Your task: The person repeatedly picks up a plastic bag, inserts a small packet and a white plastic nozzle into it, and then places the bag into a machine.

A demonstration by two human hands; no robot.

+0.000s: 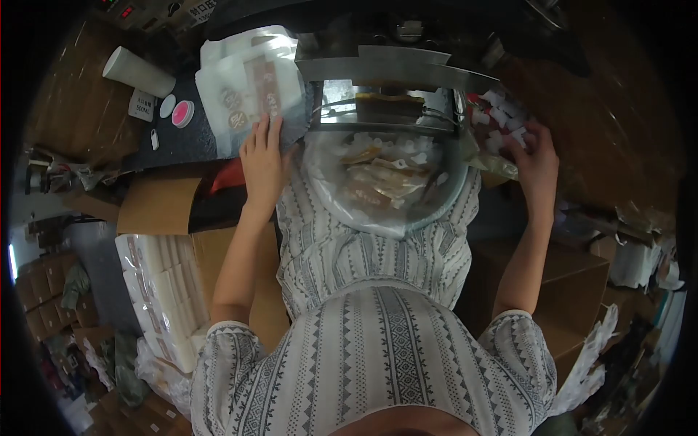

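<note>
My left hand (263,156) lies with its fingers stretched over the lower edge of a stack of printed clear plastic pouches (218,91). At the right, my right hand (536,156) reaches into a pile of small white plastic pieces (500,109), its thumb and fingers curled around one white plastic piece (518,135). Between the hands, a round basin lined with clear plastic (392,227) sits on my lap. It holds several pouches (389,174) with white fittings at their ends. Right behind the basin stands a machine with a metal plate (400,70).
A white cup (138,71) lies tilted at the back left, near a pink round tin (182,113), a white lid (168,106) and a small label card (142,105). Cardboard boxes (156,207) and stacked white packs (163,291) stand at the left. Another box (552,291) is at the right.
</note>
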